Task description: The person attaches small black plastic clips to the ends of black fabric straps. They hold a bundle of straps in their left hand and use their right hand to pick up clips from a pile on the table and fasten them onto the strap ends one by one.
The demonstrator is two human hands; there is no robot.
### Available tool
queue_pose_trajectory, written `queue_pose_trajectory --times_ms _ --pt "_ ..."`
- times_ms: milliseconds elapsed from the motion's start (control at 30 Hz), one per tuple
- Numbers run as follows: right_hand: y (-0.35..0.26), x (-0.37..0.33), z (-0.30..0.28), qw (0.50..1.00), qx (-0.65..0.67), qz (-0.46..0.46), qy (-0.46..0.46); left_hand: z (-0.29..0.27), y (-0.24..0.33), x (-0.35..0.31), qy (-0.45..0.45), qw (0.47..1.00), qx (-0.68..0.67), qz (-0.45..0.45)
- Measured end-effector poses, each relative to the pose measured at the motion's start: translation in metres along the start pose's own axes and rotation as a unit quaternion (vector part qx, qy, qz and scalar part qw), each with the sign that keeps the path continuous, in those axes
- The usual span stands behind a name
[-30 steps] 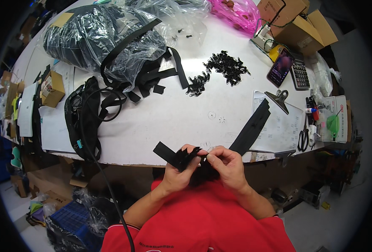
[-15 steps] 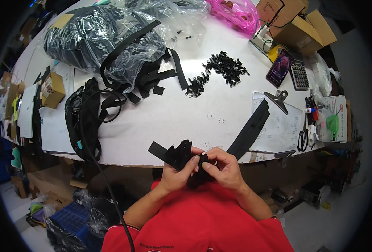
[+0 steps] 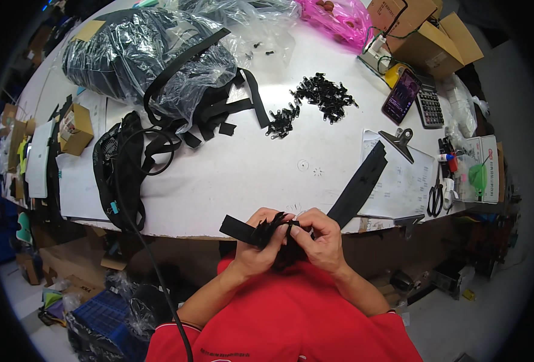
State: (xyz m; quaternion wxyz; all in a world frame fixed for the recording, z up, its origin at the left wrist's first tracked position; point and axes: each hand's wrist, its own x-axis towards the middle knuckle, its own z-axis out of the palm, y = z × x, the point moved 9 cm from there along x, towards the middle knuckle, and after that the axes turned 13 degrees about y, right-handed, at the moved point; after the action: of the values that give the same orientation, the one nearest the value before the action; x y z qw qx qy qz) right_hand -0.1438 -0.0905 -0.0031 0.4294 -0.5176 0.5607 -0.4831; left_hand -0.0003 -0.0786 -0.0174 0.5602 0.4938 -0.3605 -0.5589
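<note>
Both my hands are together at the table's front edge, in front of my red shirt. My left hand (image 3: pixel 256 256) is closed on a bunched stack of black zipper tape (image 3: pixel 237 229), whose flat end sticks out to the left. Thumb and fingers of my right hand (image 3: pixel 325 242) pinch the tape close to the left fingertips. Whether a slider is between the fingers is too small to tell. Another flat stack of black tape strips (image 3: pixel 359 186) lies just beyond my right hand. Farther off is a pile of black zipper sliders (image 3: pixel 324 98) with a smaller heap (image 3: pixel 283 122) beside it.
A plastic-wrapped dark roll (image 3: pixel 140 51) and loose black strips (image 3: pixel 228 108) fill the back left, near a black bag (image 3: pixel 119 169) with a cable. On the right are a bulldog clip (image 3: pixel 400 143) on papers, scissors (image 3: pixel 435 199), a phone (image 3: pixel 401 96), a calculator (image 3: pixel 430 105) and cardboard boxes (image 3: pixel 436 51).
My left hand has turned slightly, and the tape bunch has tilted and shifted a little right, closer to my right hand. The phone's screen picture has changed.
</note>
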Motion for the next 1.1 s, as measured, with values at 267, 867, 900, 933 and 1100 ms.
queue_pose_trajectory --times_ms 267,867,900,933,1100 --pt "-0.011 -0.005 -0.002 0.999 -0.031 0.018 0.028 -0.004 -0.005 -0.001 0.010 0.998 0.048 0.029" --pt "-0.016 -0.008 0.006 0.999 -0.036 0.029 0.010 0.006 0.042 -0.003 0.019 0.925 0.232 0.301" --pt "-0.013 -0.008 0.008 0.998 -0.030 0.044 0.015 0.003 0.037 -0.002 0.023 0.935 0.223 0.274" --pt "-0.018 -0.007 0.008 0.999 -0.030 0.010 0.025 -0.001 0.032 -0.002 0.027 0.945 0.214 0.246" --pt "-0.026 0.002 0.005 0.998 -0.034 -0.056 -0.009 -0.006 0.024 0.001 0.023 0.969 0.178 0.172"
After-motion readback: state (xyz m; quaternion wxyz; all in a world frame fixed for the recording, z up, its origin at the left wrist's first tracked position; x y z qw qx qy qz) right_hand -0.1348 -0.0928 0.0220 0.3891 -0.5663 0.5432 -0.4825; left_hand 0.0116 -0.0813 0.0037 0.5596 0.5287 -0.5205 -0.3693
